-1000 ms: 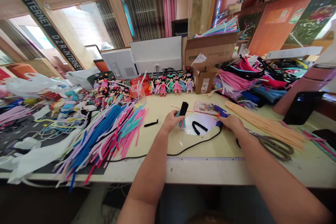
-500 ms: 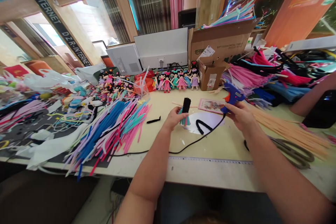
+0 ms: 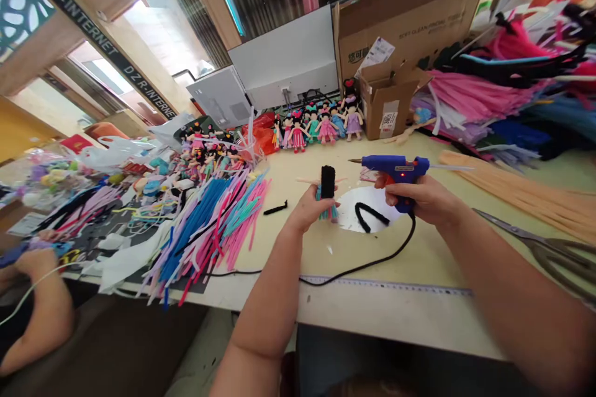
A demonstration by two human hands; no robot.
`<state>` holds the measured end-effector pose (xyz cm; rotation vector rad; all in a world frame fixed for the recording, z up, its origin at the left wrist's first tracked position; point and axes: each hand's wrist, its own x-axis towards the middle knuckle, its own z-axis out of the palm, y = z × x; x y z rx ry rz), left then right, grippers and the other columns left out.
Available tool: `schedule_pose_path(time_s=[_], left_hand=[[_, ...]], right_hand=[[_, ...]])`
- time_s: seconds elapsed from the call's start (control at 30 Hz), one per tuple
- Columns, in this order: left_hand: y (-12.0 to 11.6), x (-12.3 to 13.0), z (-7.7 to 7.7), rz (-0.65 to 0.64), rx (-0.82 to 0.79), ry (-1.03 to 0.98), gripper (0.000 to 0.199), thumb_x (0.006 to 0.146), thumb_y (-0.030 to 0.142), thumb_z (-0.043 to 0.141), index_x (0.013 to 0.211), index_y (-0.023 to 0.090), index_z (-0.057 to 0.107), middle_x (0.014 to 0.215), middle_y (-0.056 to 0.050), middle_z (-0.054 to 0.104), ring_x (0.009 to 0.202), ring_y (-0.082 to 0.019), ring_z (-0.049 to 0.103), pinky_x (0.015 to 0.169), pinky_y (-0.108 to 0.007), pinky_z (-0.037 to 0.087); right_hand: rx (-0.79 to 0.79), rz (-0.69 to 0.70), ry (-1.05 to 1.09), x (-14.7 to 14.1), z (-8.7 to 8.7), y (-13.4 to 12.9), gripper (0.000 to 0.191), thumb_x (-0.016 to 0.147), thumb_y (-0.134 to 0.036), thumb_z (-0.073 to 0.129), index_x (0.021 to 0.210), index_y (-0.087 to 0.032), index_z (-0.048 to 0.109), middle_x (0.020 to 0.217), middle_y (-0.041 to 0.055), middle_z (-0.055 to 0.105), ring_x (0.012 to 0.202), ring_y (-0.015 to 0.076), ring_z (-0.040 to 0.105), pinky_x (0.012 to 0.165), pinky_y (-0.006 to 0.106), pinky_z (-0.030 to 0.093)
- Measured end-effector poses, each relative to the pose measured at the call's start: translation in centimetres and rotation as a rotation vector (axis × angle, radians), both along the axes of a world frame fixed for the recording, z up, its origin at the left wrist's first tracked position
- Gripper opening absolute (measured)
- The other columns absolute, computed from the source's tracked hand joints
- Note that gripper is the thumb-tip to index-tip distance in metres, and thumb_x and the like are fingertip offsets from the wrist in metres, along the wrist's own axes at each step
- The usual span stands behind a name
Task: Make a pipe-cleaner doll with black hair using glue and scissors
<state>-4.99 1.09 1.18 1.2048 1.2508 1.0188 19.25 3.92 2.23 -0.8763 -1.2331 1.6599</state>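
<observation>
My left hand (image 3: 311, 208) is closed on a small pipe-cleaner doll (image 3: 328, 183), held upright over the table, with a black block of hair and a teal and pink skirt. My right hand (image 3: 421, 195) grips a blue hot glue gun (image 3: 395, 164) by its handle. The gun's nozzle points left toward the doll, apart from it, and a small red light glows on its body. Between the hands, a bent black pipe cleaner (image 3: 370, 216) rests on a white round patch (image 3: 347, 217). Left of the doll lies a short black piece (image 3: 275, 208).
Bundles of coloured pipe cleaners (image 3: 200, 223) cover the left side. Finished dolls (image 3: 321, 127) stand at the back beside a cardboard box (image 3: 384, 105). Large scissors (image 3: 540, 242) lie at right. The gun's black cord (image 3: 372, 270) crosses the front. A co-worker's arm (image 3: 46, 291) shows far left.
The glue gun has swung level, its nozzle now aimed left toward the doll. My left hand still holds the doll. The view has shifted, bringing a co-worker's arm in at left.
</observation>
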Motion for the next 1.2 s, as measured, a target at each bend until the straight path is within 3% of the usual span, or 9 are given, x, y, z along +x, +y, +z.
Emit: schedule_pose_path(time_s=[0.07,0.27,0.43,0.57,0.67,0.8,1.0,1.2], left_hand=[[-0.1,0.1,0.0,-0.007,-0.003,-0.011,0.046,0.066,0.023,0.067,0.108,0.016,0.049,0.123,-0.015,0.061,0.081,-0.02,0.068,0.057,-0.027,0.051],[0.1,0.1,-0.8,-0.014,-0.006,0.031,0.036,0.064,0.022,0.068,0.094,0.014,0.051,0.092,-0.01,0.068,0.082,-0.02,0.065,0.058,-0.027,0.049],[-0.1,0.4,-0.6,0.007,0.011,0.098,0.04,0.062,0.021,0.066,0.1,0.015,0.054,0.106,-0.009,0.066,0.082,-0.017,0.064,0.06,-0.025,0.047],[-0.3,0.7,-0.1,0.044,0.036,0.298,0.043,0.063,0.02,0.065,0.104,0.015,0.057,0.097,-0.006,0.067,0.079,-0.016,0.06,0.064,-0.026,0.047],[-0.5,0.9,0.1,0.019,0.038,0.381,0.048,0.065,0.028,0.07,0.109,0.015,0.058,0.095,-0.006,0.067,0.076,-0.016,0.059,0.066,-0.027,0.047],[-0.5,1.0,0.2,-0.006,0.16,0.448,0.051,0.072,0.038,0.068,0.117,0.015,0.058,0.103,-0.006,0.066,0.09,-0.019,0.059,0.079,-0.03,0.046],[-0.4,0.9,-0.1,0.023,0.211,0.562,0.047,0.076,0.032,0.063,0.12,0.016,0.059,0.109,-0.006,0.065,0.095,-0.021,0.058,0.085,-0.032,0.044],[-0.5,1.0,0.0,0.033,0.203,0.577,0.049,0.075,0.025,0.061,0.123,0.019,0.058,0.101,-0.004,0.066,0.089,-0.02,0.058,0.083,-0.032,0.044]], right_hand=[[-0.003,0.007,0.004,0.0,0.0,-0.3,0.033,0.059,-0.034,0.08,0.083,-0.017,0.066,0.075,0.0007,0.063,0.048,0.006,0.048,0.043,0.023,0.034],[0.036,0.013,-0.011,0.0,0.0,-0.8,0.033,0.067,-0.045,0.075,0.081,-0.017,0.067,0.073,0.0023,0.063,0.047,0.0065,0.045,0.04,0.023,0.03],[0.109,-0.002,-0.118,-0.2,0.0,-1.1,0.034,0.072,-0.05,0.069,0.076,-0.016,0.066,0.06,0.0019,0.059,0.047,0.0083,0.045,0.041,0.024,0.029],[0.157,-0.012,-0.229,-0.4,0.3,-1.6,0.037,0.074,-0.053,0.065,0.072,-0.016,0.066,0.048,-0.0006,0.051,0.045,0.0092,0.043,0.042,0.025,0.029],[0.186,-0.025,-0.302,-0.6,0.5,-1.8,0.037,0.073,-0.054,0.065,0.071,-0.017,0.066,0.048,-0.0007,0.051,0.045,0.0097,0.043,0.043,0.026,0.029],[0.196,-0.06,-0.373,-0.8,0.3,-1.7,0.038,0.071,-0.056,0.065,0.069,-0.017,0.066,0.047,-0.0015,0.05,0.045,0.0099,0.042,0.044,0.026,0.029],[0.165,-0.113,-0.453,-1.0,0.0,-1.5,0.038,0.07,-0.055,0.065,0.069,-0.017,0.067,0.048,-0.0015,0.05,0.047,0.0106,0.045,0.045,0.026,0.032],[0.157,-0.135,-0.474,-1.2,0.0,-1.6,0.037,0.066,-0.055,0.066,0.068,-0.018,0.066,0.048,-0.0014,0.051,0.046,0.0107,0.045,0.044,0.026,0.033]])
